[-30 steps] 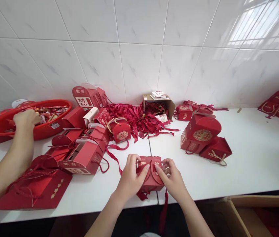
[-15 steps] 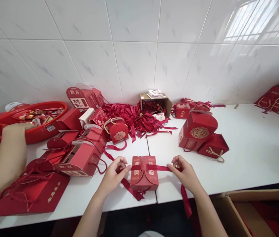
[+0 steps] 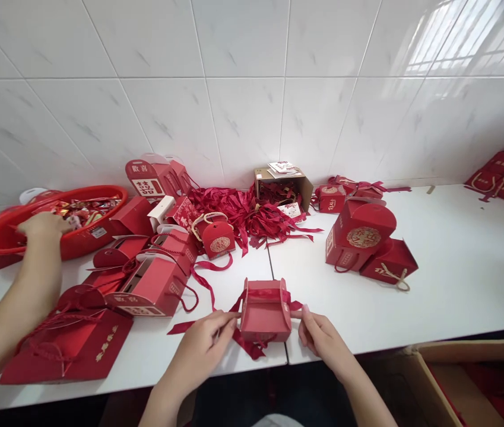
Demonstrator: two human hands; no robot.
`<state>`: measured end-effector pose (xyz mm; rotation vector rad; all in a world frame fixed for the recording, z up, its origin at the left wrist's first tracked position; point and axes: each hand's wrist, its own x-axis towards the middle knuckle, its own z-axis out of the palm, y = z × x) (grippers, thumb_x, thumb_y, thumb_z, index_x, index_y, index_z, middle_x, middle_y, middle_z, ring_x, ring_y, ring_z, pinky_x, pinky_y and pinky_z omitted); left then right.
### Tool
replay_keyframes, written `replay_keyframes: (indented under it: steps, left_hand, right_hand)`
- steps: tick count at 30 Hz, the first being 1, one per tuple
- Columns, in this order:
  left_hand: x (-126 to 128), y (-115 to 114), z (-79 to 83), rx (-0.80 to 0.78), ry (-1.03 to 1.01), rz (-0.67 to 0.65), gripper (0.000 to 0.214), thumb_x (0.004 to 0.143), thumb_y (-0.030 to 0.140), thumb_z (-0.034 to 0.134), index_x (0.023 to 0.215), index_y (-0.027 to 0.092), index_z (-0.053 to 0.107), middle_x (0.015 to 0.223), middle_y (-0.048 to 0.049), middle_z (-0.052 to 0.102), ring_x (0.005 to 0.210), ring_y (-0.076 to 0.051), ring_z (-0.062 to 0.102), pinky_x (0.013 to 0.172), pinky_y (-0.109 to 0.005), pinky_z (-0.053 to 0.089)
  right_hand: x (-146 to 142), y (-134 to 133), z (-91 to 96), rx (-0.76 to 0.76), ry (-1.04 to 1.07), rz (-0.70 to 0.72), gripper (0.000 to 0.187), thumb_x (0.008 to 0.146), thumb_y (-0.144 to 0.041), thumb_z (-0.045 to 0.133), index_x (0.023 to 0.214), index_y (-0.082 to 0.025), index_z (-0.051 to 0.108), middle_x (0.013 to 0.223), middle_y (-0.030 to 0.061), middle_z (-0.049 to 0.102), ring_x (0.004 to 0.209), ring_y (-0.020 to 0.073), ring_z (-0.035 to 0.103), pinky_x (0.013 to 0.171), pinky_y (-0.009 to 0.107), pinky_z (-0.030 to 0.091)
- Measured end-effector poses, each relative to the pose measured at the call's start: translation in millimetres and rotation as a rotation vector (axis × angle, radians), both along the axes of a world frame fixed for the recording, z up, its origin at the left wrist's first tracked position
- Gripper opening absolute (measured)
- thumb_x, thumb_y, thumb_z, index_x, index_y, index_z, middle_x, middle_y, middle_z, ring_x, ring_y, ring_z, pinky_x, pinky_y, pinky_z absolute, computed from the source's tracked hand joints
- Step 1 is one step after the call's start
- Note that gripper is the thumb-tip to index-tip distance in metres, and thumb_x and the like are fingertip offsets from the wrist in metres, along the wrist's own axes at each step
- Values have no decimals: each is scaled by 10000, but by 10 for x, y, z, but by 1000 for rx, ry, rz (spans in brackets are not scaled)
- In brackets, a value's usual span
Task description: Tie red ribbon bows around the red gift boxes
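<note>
Both hands are pinched shut on the ribbon (image 3: 183,326): the left hand (image 3: 202,347) grips the strand just left of the small red box (image 3: 264,314), and the right hand (image 3: 320,335) grips the strand at its right side. The box stands near the front edge of the white table (image 3: 456,284). The ribbon is drawn across its closed top flaps, but no bow shows yet, so the tying seems to be what is left.

The gift box (image 3: 265,314) has been turned, plain face up; the left hand (image 3: 202,344) and right hand (image 3: 323,335) have dropped lower, pinching its ribbon (image 3: 180,327).
</note>
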<state>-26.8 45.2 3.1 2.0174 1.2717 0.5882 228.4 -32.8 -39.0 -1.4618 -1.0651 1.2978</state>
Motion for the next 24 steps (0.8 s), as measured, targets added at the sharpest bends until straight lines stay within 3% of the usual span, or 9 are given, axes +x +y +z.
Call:
replay_keyframes:
  steps: [2,4,7,9,12,15,19,22,24]
  left_hand:
    - [83,-54,19,-140,2,-46,300,896,420,450,912,267,708,879,-52,699,828,-237,640,742,-307,463]
    - [134,-43,-31,-208,8,37,310,881,475,468,921,281,707,868,-48,712,831,-250,644,733,-318,454]
    - [174,48,-163,-267,-154,181,393,875,538,444,1052,265,664,900,-51,691,817,-225,630,711,-311,461]
    - [203,100,-230,-279,-330,233,441,878,547,429,1120,236,626,924,-54,662,821,-198,611,729,-303,474]
    - [274,90,-259,-264,-482,211,478,844,536,512,1201,226,582,1079,-77,639,914,-192,590,848,-320,476]
    - [377,-5,-246,-217,-535,144,512,851,544,499,1254,235,562,1223,-101,605,1083,-229,558,961,-352,444]
    - [492,-101,-234,-159,-502,154,520,881,564,426,1277,253,554,1302,-90,569,1315,-255,396,1086,-397,342]
    - [518,-106,-224,-151,-488,167,516,880,557,442,1288,261,551,1334,-82,550,1343,-266,360,1127,-425,276]
    - [525,-102,-210,-176,-552,168,521,863,543,490,1291,252,556,1325,-90,559,1314,-276,401,1111,-421,301]
  right_hand:
    - [-63,58,-85,-45,119,-109,637,803,-714,443,501,-169,573,464,-17,424,384,79,275,411,242,167]
    - [-88,100,-124,-64,291,-238,582,786,-711,479,651,-174,660,530,-10,483,387,78,284,393,232,156]
    - [-100,129,-106,-37,593,-353,477,768,-619,601,1026,-227,680,852,38,619,565,120,495,451,237,348]
    - [-126,130,-77,-19,672,-348,425,752,-545,668,1026,-221,673,931,53,627,686,147,555,557,262,433]
    - [-211,112,-54,37,525,-362,279,747,-475,706,793,-205,652,660,-3,549,555,116,464,522,248,385]
    - [-317,89,-66,125,320,-385,293,769,-504,670,816,-214,662,582,-22,485,496,112,385,490,257,343]
    - [-400,85,-112,153,217,-373,444,795,-558,604,1082,-224,665,763,43,627,610,182,530,531,291,412]
    - [-391,108,-126,100,246,-365,525,791,-589,593,1175,-233,634,1034,77,650,811,217,597,607,292,463]
    - [-366,140,-105,36,312,-349,572,784,-616,589,1210,-235,610,1026,64,641,759,182,589,566,262,448]
